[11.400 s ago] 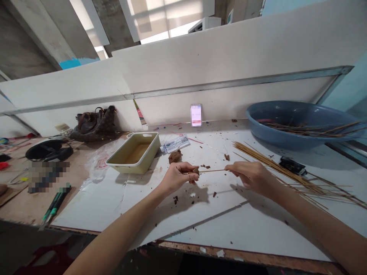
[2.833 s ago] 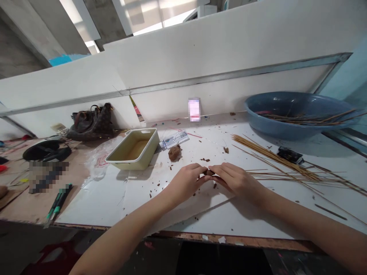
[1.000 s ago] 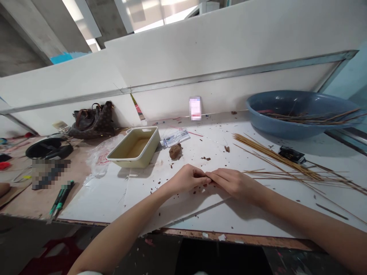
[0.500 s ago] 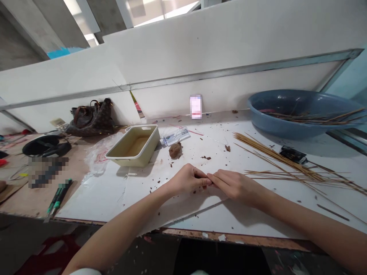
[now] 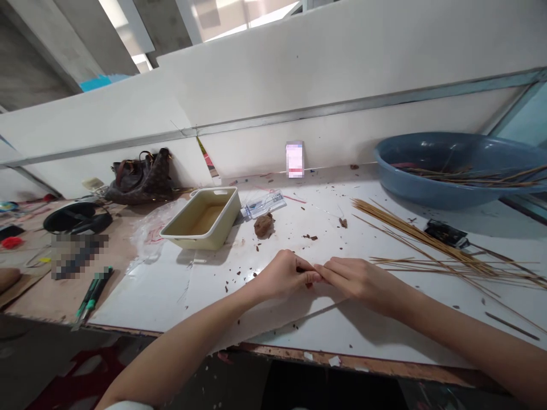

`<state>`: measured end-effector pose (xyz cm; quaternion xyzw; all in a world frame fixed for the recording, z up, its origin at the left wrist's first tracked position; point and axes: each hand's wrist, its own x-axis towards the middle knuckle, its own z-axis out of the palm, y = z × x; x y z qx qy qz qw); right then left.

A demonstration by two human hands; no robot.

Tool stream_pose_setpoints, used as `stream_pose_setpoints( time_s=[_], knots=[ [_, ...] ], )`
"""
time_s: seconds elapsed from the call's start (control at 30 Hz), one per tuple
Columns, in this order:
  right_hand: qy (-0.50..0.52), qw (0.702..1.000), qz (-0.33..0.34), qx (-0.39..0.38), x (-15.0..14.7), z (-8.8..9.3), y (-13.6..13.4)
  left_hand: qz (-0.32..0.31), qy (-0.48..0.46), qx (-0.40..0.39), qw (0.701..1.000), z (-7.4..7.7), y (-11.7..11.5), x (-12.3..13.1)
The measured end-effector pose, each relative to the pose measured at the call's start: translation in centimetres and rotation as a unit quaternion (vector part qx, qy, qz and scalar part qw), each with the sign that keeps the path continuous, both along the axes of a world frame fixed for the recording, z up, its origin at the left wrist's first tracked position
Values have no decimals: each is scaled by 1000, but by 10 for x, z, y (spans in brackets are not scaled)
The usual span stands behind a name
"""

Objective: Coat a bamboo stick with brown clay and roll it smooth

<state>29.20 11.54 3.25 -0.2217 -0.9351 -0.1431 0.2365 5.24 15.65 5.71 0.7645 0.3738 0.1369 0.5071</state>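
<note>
My left hand [image 5: 285,276] and my right hand [image 5: 359,279] meet fingertip to fingertip on a white board [image 5: 171,290] scattered with brown crumbs. A small piece of brown clay [image 5: 308,283] sits pinched between the fingers, mostly hidden by them. A larger lump of brown clay [image 5: 264,225] lies beyond my left hand, not touched. To the right of my right hand lies a loose spread of thin bamboo sticks [image 5: 427,249].
A cream rectangular tray [image 5: 199,238] stands left of the clay lump, and a blue basin [image 5: 453,196] holding sticks sits at the back right. Also on the bench are a clear packet [image 5: 262,205], a black clip [image 5: 442,233], a brown handbag [image 5: 141,181] and green-handled tools [image 5: 94,297].
Earlier my hands held a thin stick apart from each other. Now they are pressed together at the fingertips, and over the last second they have barely moved; the view has shifted slightly.
</note>
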Motion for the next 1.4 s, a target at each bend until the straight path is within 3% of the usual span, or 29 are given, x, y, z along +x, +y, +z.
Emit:
stream_pose_setpoints(
  time_s=[0.27, 0.57, 0.83, 1.17, 1.4],
  knots=[
    [-3, 999, -38, 28, 0, -15, 8, -27, 10, 95, 995, 3, 1, -4],
    [-49, 996, -67, 17, 1, -9, 9, 1, 30, 212, 977, -10, 3, -6],
    [-73, 995, -69, -5, 1, -11, 9, -51, 29, 249, 967, -10, 5, -7],
    [-62, 991, -31, -111, 4, -4, 2, -110, -24, 294, 949, -14, 3, -7],
    [-61, 991, -68, -94, 0, -20, 7, -102, 63, 304, 945, -6, 11, -13]
  ],
)
